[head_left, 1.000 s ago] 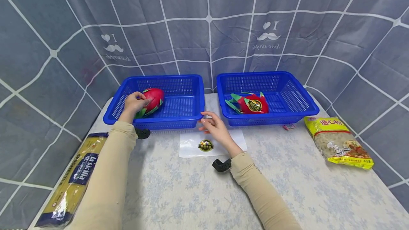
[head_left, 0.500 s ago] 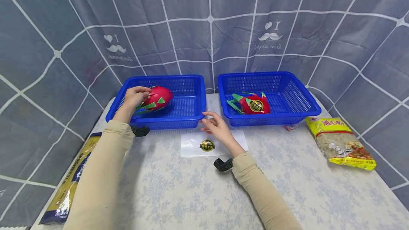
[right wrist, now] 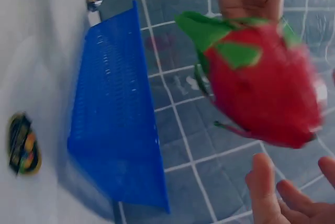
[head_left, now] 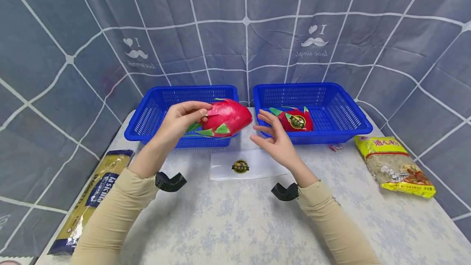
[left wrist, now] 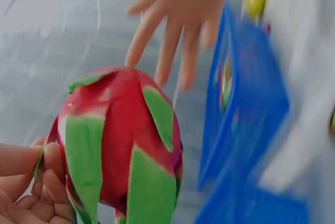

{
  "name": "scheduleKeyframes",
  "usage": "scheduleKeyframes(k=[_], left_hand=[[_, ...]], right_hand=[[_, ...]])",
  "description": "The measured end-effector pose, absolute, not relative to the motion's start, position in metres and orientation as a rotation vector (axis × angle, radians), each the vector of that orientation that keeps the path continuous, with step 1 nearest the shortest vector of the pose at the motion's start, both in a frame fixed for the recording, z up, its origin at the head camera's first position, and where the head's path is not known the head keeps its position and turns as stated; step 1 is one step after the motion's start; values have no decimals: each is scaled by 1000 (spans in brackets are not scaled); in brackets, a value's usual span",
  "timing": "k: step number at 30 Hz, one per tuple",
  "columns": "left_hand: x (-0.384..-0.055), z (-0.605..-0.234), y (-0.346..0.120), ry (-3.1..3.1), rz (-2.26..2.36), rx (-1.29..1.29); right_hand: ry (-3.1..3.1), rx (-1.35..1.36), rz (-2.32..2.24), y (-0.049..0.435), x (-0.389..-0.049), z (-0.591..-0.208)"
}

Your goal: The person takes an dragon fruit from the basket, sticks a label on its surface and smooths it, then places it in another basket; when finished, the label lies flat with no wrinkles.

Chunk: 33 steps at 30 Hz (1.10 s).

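My left hand (head_left: pixel 184 120) pinches a red dragon fruit (head_left: pixel 229 117) with green scales, held up in front of the left blue basket (head_left: pixel 137 122). In the left wrist view the finger and thumb grip one thin leaf of the dragon fruit (left wrist: pixel 120 145) at its side. My right hand (head_left: pixel 276 140) has its fingers spread just right of the fruit's tip, holding nothing. The right wrist view has the fruit (right wrist: pixel 261 82) blurred above the right hand's fingers (right wrist: pixel 261 182). Another dragon fruit (head_left: pixel 307 124), with a black and gold label, lies in the right blue basket (head_left: pixel 349 130).
A white sheet with a round label (head_left: pixel 241 166) lies on the table before the baskets. On the left is a spaghetti pack (head_left: pixel 99 191); on the right, a yellow-and-clear bag of pasta (head_left: pixel 395 167). A small pink packet (head_left: pixel 335 147) sits by the right basket.
My left hand has lifted the dragon fruit out of the left basket and brought it rightward and nearer. My right hand has shifted right and spread its fingers more.
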<state>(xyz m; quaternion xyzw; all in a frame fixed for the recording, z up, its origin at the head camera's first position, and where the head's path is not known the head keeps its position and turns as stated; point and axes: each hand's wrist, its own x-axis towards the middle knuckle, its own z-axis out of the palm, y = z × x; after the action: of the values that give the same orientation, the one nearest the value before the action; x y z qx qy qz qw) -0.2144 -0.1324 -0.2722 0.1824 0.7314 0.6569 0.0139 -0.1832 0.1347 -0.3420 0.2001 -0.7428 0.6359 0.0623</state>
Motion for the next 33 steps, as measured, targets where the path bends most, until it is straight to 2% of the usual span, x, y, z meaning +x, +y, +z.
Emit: scheduleKeyframes(k=[4,9,13,20,24,29,33], left_hand=[[-182,-289,-111,2149,2031,668],[-152,-326,-98,2123,1926,752],[-140,-360,-94,2087,1849,819],[-129,-403,-93,2073,1737,826],[-124,-410,-95,2071,1709,901],[-126,-403,-100,2125,1570,1152],[-140,-389,-112,2147,1529,1166]], right_hand=[[-2248,729,1946,152,-165,-345],[-2344,911,1999,176,-143,-367],[-2409,1045,2028,188,-136,-394],[-2482,1126,2053,195,-132,-425],[-2524,1177,2035,196,-133,-429],[-2557,1302,1992,202,-140,-421],[-2602,1212,2001,207,-158,-407]])
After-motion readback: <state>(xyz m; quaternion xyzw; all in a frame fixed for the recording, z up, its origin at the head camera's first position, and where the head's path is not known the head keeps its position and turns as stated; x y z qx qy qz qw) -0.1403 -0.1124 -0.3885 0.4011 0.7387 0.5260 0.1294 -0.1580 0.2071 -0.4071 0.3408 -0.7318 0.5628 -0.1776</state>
